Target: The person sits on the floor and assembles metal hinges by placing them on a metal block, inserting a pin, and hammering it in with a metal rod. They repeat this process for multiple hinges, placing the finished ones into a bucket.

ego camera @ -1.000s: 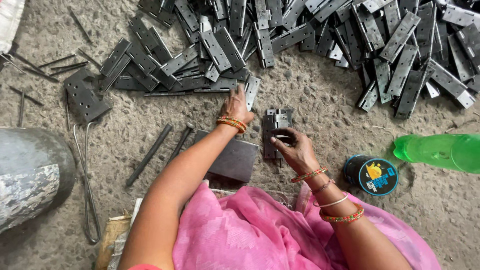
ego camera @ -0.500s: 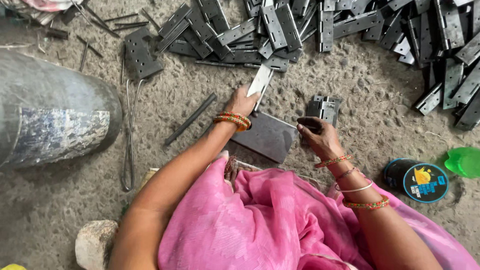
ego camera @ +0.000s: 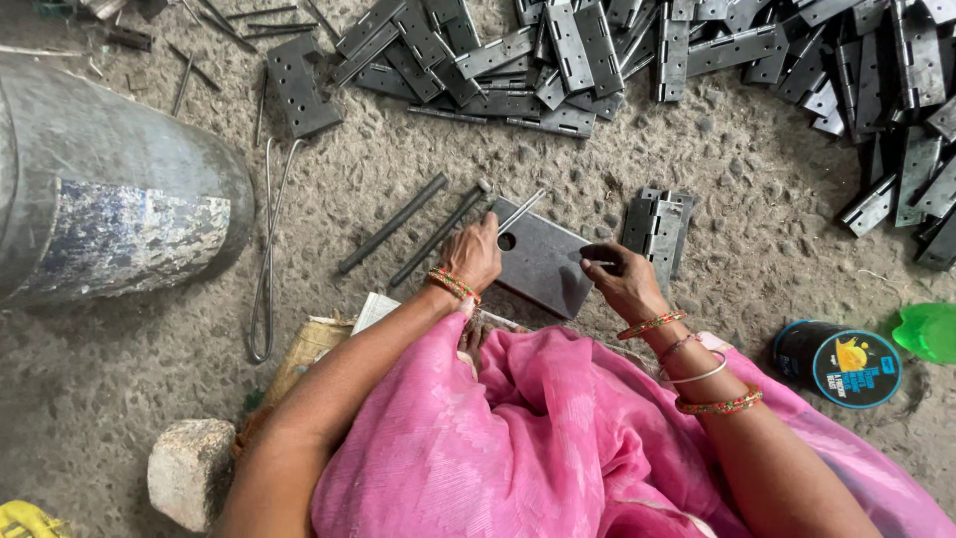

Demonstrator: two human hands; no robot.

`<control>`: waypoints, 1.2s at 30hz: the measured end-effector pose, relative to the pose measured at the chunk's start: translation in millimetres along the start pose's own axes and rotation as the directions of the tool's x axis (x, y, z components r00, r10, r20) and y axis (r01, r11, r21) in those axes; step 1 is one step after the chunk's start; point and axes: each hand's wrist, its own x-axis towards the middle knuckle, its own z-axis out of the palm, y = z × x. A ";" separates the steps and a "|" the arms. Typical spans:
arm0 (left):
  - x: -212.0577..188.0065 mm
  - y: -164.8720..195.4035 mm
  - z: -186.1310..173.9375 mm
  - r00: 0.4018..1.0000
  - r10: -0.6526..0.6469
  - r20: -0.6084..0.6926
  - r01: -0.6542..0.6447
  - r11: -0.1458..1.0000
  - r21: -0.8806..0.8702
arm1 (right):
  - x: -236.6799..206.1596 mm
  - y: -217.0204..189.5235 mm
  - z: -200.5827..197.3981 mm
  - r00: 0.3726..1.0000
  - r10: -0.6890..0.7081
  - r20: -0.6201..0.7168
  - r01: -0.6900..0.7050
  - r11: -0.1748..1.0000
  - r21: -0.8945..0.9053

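My left hand (ego camera: 473, 252) rests at the left edge of a flat grey metal block (ego camera: 543, 264) with a round hole, and its fingers grip a thin metal pin (ego camera: 521, 210) that slants up to the right. My right hand (ego camera: 619, 277) sits at the block's right edge, fingers pinched on a small thin pin, partly hidden. An assembled grey hinge (ego camera: 657, 225) lies just beyond the right hand. A big heap of grey hinge leaves (ego camera: 637, 50) covers the ground farther out.
A large metal drum (ego camera: 100, 189) lies at the left. Two dark rods (ego camera: 418, 229) and a bent wire (ego camera: 267, 249) lie on the rough ground. A stone (ego camera: 189, 468) sits near left; a dark round tin (ego camera: 841, 364) and a green plastic item (ego camera: 926, 331) at right.
The view has shifted left and closer. My left hand came back from the hinge pile to the metal block, now with a thin pin in it. My right hand stays by the block.
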 end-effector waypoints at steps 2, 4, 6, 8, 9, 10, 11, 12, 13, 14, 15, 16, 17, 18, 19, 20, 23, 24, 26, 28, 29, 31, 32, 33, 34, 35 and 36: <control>-0.2 -3.7 13.9 1.000 -0.001 -0.009 0.001 1.000 -0.015 | -0.1 -1.7 9.3 0.989 0.145 0.029 -0.145 0.989 -0.007; 1.8 5.2 17.7 1.000 0.008 0.005 -0.008 0.999 -0.040 | 0.6 -4.6 18.5 0.986 0.155 0.058 -0.160 0.983 0.087; 4.3 18.7 22.8 0.995 -0.092 0.037 0.095 0.990 -0.106 | 1.5 -6.6 25.8 0.981 0.169 0.100 -0.188 0.952 0.240; 0.6 38.5 25.7 0.980 -0.149 0.130 0.173 0.965 -0.199 | 2.3 -6.8 32.5 0.971 0.182 0.156 -0.234 0.862 0.449; -3.8 50.3 26.9 0.969 -0.151 0.195 0.200 0.945 -0.258 | 2.6 -6.2 34.4 0.965 0.223 0.138 -0.262 0.811 0.523; -8.7 61.2 27.2 0.955 -0.150 0.257 0.229 0.921 -0.315 | 3.6 -5.7 35.5 0.957 0.262 0.124 -0.283 0.754 0.593; -14.8 71.7 27.7 0.969 -0.062 0.241 0.135 0.944 -0.301 | 4.2 -5.2 35.5 0.949 0.295 0.114 -0.295 0.693 0.658; -21.8 81.4 28.8 0.974 0.026 0.223 0.040 0.957 -0.287 | 5.3 -4.9 33.7 0.973 0.222 0.058 -0.209 0.749 0.629; -26.8 87.8 29.1 0.972 0.112 0.208 -0.052 0.961 -0.273 | 6.0 -5.1 30.5 0.989 0.146 0.009 -0.123 0.796 0.592; -28.2 90.9 29.2 0.968 0.190 0.166 -0.121 0.927 -0.355 | 7.4 -5.4 26.0 0.997 0.067 -0.037 -0.035 0.835 0.549; -29.2 89.5 27.8 0.957 0.266 0.117 -0.192 0.882 -0.430 | 8.5 -6.6 20.7 0.995 0.095 -0.020 -0.066 0.817 0.573; -28.3 82.8 24.9 0.940 0.337 0.061 -0.264 0.827 -0.497 | 10.5 -8.1 13.9 0.992 0.122 -0.003 -0.097 0.797 0.597; -26.1 72.0 20.9 0.960 0.270 0.068 -0.207 0.856 -0.474 | 12.9 -9.7 6.8 0.989 0.149 0.016 -0.127 0.777 0.617; -21.8 56.8 15.1 0.977 0.200 0.071 -0.147 0.880 -0.451 | 15.8 -11.3 0.3 0.987 0.160 -0.019 -0.123 0.825 0.552; -17.6 38.9 8.7 0.989 0.126 0.072 -0.083 0.899 -0.430 | 19.9 -12.9 -5.5 0.985 0.166 -0.053 -0.121 0.868 0.482; -14.4 16.8 0.0 1.000 0.018 -0.013 -0.022 0.944 -0.329 | 24.1 -14.1 -9.6 0.980 0.176 -0.088 -0.125 0.904 0.410; -20.8 -54.4 -27.4 0.981 -0.176 -0.079 0.178 0.984 0.013 | 44.6 -16.6 -14.2 0.974 -0.068 -0.214 0.059 0.997 -0.049; -23.4 -69.5 -32.1 0.967 -0.237 -0.089 0.244 0.967 0.079 | 54.4 -18.4 -13.0 0.964 -0.144 -0.222 0.115 0.984 -0.137; -28.9 -86.1 -31.7 0.951 -0.310 0.000 0.309 0.948 0.078 | 71.5 -21.2 -7.2 0.936 -0.287 -0.206 0.217 0.927 -0.305; -32.2 -93.5 -27.5 0.951 -0.310 -0.011 0.310 0.945 0.104 | 88.9 -26.6 -1.7 0.946 -0.294 -0.136 0.204 0.868 -0.452; -32.6 -93.3 -22.7 0.959 -0.277 -0.064 0.283 0.950 0.129 | 95.8 -29.6 0.9 0.951 -0.295 -0.098 0.202 0.827 -0.525; -34.9 -95.1 -16.4 0.963 -0.251 -0.100 0.264 0.953 0.147 | 104.0 -36.1 6.9 0.956 -0.292 -0.018 0.239 0.816 -0.527; -35.4 -96.2 -13.6 0.963 -0.255 -0.086 0.265 0.954 0.139 | 107.2 -38.5 8.9 0.957 -0.288 0.016 0.254 0.812 -0.525; -36.1 -98.0 -11.7 0.964 -0.256 -0.071 0.263 0.956 0.133 | 109.9 -40.4 10.1 0.927 -0.369 0.058 0.333 0.745 -0.579; -36.9 -100.1 -10.6 0.965 -0.253 -0.068 0.260 0.957 0.128 | 111.8 -41.7 10.7 0.889 -0.446 0.102 0.406 0.668 -0.623; -37.8 -102.3 -9.9 0.967 -0.246 -0.065 0.252 0.959 0.127 | 113.0 -42.9 11.2 0.845 -0.515 0.146 0.471 0.585 -0.660; -38.7 -104.1 -10.1 0.970 -0.236 -0.058 0.241 0.962 0.125 | 113.1 -44.7 11.7 0.879 -0.453 0.149 0.430 0.618 -0.659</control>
